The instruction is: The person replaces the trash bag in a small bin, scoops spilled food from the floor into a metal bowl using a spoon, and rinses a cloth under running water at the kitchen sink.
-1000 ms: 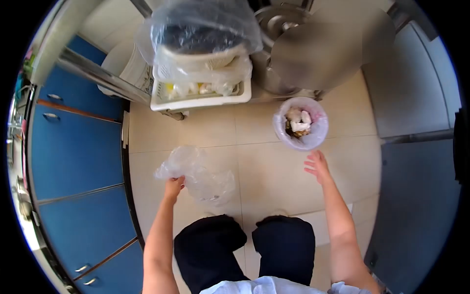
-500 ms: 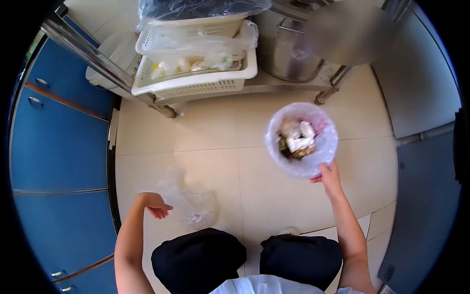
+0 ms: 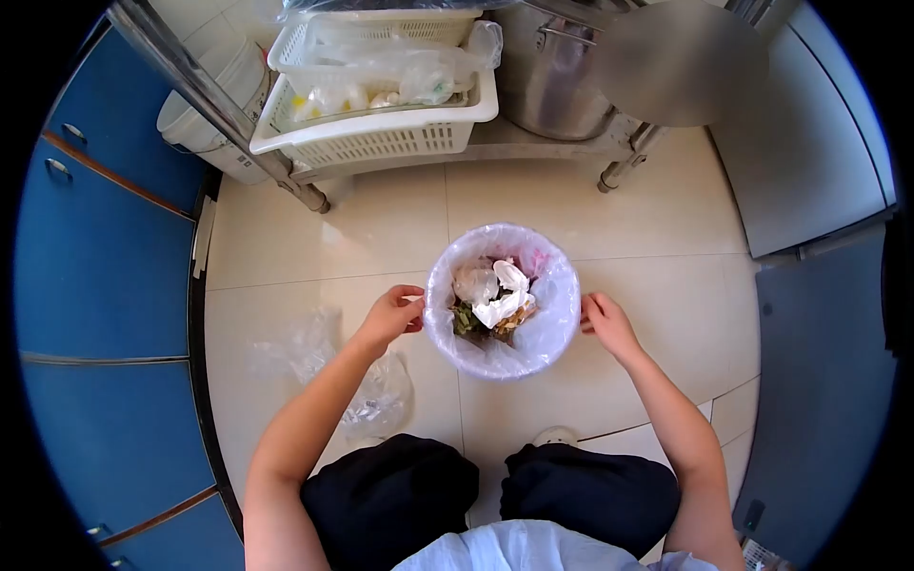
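A round trash bin (image 3: 443, 349) stands on the floor in front of my knees. Its translucent whitish bin liner (image 3: 552, 328) is folded over the rim. Inside lie crumpled white tissue (image 3: 509, 293), clear plastic and brown and green scraps. My left hand (image 3: 392, 316) is at the bin's left side, fingers curled against the liner just below the rim. On the opposite side my right hand (image 3: 609, 325) has its bent fingers at the liner's outer edge. The bin partly hides both sets of fingertips. Below my left forearm lies a clear plastic bag (image 3: 381, 395) on the tiles.
A metal rack's low shelf (image 3: 533, 150) holds white plastic baskets (image 3: 381, 138) with bagged items and a large steel pot (image 3: 552, 90). White buckets (image 3: 224, 143) stand behind its left leg. Blue cabinets (image 3: 105, 285) line the left; grey-blue doors (image 3: 828, 381) line the right.
The bin has moved left, to the middle in front of me. My left hand has come up and right to its side; my right hand has shifted from the near rim to the right side.
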Motion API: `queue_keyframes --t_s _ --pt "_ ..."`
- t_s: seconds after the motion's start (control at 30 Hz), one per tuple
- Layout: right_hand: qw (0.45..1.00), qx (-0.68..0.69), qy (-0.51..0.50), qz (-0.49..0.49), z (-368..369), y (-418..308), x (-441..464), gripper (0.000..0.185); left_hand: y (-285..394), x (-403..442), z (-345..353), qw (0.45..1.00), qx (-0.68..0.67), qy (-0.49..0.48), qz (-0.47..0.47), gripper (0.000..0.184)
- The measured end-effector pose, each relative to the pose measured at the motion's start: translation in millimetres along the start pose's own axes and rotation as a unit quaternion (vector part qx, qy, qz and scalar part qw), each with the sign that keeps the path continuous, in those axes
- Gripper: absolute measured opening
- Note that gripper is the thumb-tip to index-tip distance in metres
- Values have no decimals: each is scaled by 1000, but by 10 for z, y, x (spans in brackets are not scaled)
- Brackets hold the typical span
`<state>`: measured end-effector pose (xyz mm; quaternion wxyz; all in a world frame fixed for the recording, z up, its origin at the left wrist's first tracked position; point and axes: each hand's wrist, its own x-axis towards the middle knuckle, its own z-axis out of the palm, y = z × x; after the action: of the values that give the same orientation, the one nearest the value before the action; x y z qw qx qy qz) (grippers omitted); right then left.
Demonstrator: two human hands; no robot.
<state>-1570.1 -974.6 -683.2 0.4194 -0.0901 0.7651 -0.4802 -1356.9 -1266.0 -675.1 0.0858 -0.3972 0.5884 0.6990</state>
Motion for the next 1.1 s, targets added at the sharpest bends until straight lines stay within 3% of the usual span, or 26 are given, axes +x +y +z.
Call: queue_keyframes --t_s 0.07,0.13,0.2,0.27,0.33,0.4,0.43,0.47,0.5,0.53,0.6,0.67,0.7,0.73,0.77,0.83,0.87,0.93,1.0,1.07,1.1 --pt "999 -11 35 -38 69 -103 144 32 47 44 -65 999 -2 3 -49 31" --pt "999 9 -31 -18 88 -208 221 23 133 7 -47 997 -39 -4 -67 27" --pt "999 9 -16 -43 51 -243 299 18 192 -42 4 994 -106 -18 37 25" --pt "998 9 2 -68 35 -195 323 14 292 -98 67 990 -136 21 42 24" --pt "983 50 63 -165 48 -186 308 6 318 -108 126 983 -168 59 49 23" --pt "972 22 104 -210 144 -235 166 4 262 -106 173 969 -112 102 197 18" --pt "957 -5 145 -250 212 -266 60 3 233 -138 212 969 -112 102 195 18" --pt "958 -3 147 -248 257 -258 -2 3 219 -165 252 952 -22 138 272 16" --pt "927 -67 181 -323 292 -259 -48 3 237 -169 272 919 69 172 348 14" --pt "884 -130 213 -395 315 -284 -95 4 259 -157 258 919 71 170 350 14" --pt "855 -172 231 -432 325 -363 -192 5 296 -151 219 950 15 154 273 14" --pt "799 -236 227 -503 330 -395 -261 6 370 -147 213 955 -5 139 262 13" --pt "800 -236 229 -502 331 -352 -253 6 429 -172 221 959 -27 126 253 13" --pt "854 -179 222 -436 338 -289 -226 6 442 -217 268 959 -27 123 254 13" --pt "898 -121 212 -366 333 -238 -200 7 423 -289 362 935 48 101 336 13" --pt "913 -108 207 -335 257 -186 -150 8 448 -446 495 879 175 44 441 17" --pt "926 -92 199 -306 229 -168 -114 9 452 -429 500 879 174 44 442 17" --pt "901 -127 210 -357 326 -268 -247 6 444 -421 494 932 164 38 322 19" --pt "821 -188 243 -481 461 -302 -334 6 491 -371 409 935 212 87 272 22" --pt "823 -185 241 -480 481 -310 -357 8 572 -388 365 963 200 50 175 27" --pt "842 -195 222 -452 450 -291 -329 11 563 -402 376 963 200 51 174 27"
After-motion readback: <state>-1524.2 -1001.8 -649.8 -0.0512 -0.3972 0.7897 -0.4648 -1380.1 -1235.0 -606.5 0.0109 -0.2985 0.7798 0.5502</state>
